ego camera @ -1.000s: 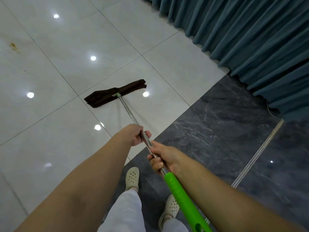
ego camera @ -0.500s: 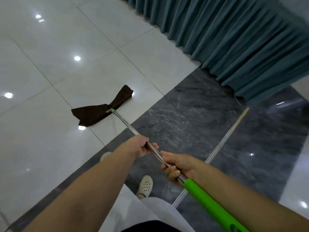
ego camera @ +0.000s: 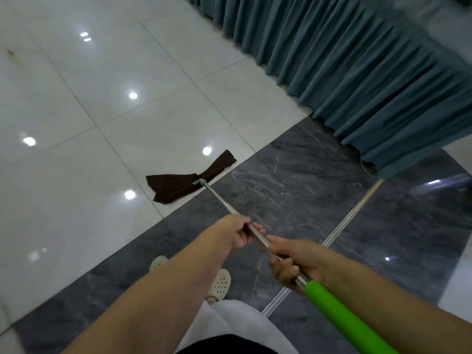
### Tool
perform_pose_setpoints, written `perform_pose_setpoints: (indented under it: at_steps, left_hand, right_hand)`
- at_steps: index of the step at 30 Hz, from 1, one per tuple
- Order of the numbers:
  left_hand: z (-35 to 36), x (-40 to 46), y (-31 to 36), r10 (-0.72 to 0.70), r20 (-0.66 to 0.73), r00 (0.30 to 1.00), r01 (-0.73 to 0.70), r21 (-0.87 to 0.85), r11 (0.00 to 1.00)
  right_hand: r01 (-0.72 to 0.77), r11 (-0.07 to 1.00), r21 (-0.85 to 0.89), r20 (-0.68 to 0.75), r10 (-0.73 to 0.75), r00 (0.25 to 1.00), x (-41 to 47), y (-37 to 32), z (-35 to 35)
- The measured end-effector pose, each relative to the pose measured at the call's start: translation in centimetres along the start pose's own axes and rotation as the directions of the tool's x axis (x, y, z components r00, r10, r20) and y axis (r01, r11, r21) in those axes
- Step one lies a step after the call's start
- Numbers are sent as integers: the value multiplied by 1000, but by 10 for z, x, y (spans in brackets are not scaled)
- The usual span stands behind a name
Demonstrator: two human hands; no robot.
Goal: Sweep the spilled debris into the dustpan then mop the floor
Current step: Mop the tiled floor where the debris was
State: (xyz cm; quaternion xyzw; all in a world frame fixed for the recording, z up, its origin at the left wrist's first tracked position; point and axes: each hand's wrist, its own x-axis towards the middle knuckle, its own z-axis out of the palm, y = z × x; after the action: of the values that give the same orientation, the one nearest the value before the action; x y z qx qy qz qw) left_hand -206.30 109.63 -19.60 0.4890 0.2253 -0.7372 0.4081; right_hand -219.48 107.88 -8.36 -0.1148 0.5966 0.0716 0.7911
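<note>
Both hands clench the mop's metal pole, the left hand ahead of the right hand. The brown mop cloth lies twisted on the white tile, at the dark marble border.

The green grip of the mop runs off the bottom edge. The left shoe is mostly hidden behind the forearm (only its toe shows). The brown spot is too blurred, possibly a stain.
</note>
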Motion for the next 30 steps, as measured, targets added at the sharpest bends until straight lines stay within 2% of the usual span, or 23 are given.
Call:
perform_pose_setpoints:
  at_steps: [8, 14, 20, 30]
  left_hand:
    - [-68, -17, 68, 82, -7, 997, -81, -205, 975]
    - [-149, -44, 124, 133, -59, 989, -145, -340, 929]
    - [-237, -74, 176, 179, -150, 972, -230, -479, 847]
    - [-348, -95, 240, 196, -331, 923, -377, -677, 632]
  right_hand:
    - [19, 970, -244, -30, -27, 999, 30, -23, 103]
    - [-21, 946, -325, 6, 24, 1000, 68, -24, 194]
    - [-71, 912, -405, 65, 106, 992, 114, -19, 290]
    - [-103, 861, -498, 140, 197, 970, 175, -4, 415]
